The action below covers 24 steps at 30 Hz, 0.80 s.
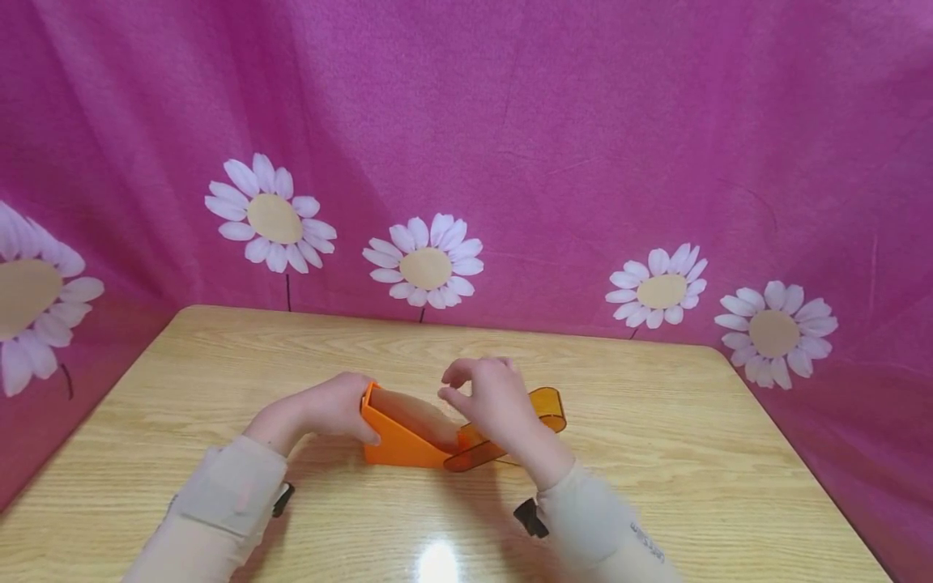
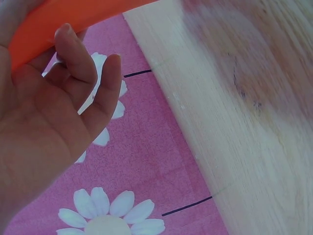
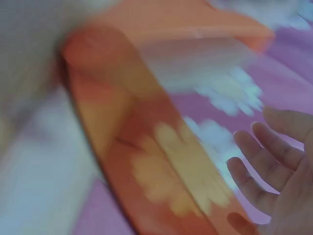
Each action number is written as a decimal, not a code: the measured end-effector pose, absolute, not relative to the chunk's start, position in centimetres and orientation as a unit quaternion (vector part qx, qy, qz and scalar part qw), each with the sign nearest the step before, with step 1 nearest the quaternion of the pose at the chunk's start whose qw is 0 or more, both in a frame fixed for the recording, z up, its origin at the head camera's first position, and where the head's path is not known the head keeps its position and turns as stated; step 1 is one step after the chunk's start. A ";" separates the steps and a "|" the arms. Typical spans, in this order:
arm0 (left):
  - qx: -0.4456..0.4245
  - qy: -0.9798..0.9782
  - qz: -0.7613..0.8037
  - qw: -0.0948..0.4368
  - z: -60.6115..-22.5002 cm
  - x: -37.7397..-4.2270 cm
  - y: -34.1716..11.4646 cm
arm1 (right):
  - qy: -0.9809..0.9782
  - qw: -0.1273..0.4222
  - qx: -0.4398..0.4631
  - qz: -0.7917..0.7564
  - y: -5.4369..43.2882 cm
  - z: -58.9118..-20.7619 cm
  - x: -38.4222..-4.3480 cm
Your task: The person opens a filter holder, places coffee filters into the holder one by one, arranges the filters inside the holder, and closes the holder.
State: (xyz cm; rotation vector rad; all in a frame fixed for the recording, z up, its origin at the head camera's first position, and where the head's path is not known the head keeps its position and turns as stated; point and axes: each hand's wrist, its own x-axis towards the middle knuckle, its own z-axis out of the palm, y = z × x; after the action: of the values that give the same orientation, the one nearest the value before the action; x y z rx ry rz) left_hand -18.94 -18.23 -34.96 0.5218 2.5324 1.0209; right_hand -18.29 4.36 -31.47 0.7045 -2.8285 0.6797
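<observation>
On the table sits an orange wedge-shaped box (image 1: 401, 447), its tall end to the left and a pale inner surface showing. A translucent amber lid (image 1: 550, 402) is swung back from the low right end. My left hand (image 1: 335, 407) grips the tall end; in the left wrist view, the orange wall (image 2: 100, 13) lies in the grasp with the other fingers bent below it. My right hand (image 1: 499, 402) hovers over the lid with relaxed, spread fingers and holds nothing. The right wrist view has the blurred lid (image 3: 146, 142) beside those fingers.
The box stands near the middle of a light wood-grain table (image 1: 641, 453). A magenta cloth (image 1: 525, 146) printed with white daisies hangs behind and along the sides. Both forearms wear pale sleeves (image 1: 229, 494) with dark wrist pieces.
</observation>
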 end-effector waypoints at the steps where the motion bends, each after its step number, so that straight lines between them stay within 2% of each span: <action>1: 0.186 0.897 0.360 0.180 -35.0 -18.9 -18.3 | -0.942 0.089 0.229 0.231 5.0 -30.8 -18.3; 5: 0.183 0.900 0.353 0.178 -34.8 -18.9 -18.4 | -0.935 0.130 0.181 0.275 8.2 -28.3 -18.8; 12: 0.176 0.901 0.353 0.179 -34.8 -18.7 -18.6 | -0.933 0.127 0.092 0.325 13.6 -27.5 -20.7; 18: 0.182 0.900 0.355 0.173 -34.9 -18.7 -18.6 | -0.945 0.061 0.076 0.311 15.5 -30.0 -22.7; 24: 0.181 0.900 0.356 0.176 -35.0 -18.8 -18.5 | -0.967 -0.038 0.094 0.232 15.9 -35.8 -25.2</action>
State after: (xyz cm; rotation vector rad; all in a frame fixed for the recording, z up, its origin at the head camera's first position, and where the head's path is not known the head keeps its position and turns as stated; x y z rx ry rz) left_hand -18.81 -18.53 -35.04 0.5119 2.5483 1.0085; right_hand -25.19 15.91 -35.77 0.3012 -3.1155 0.7479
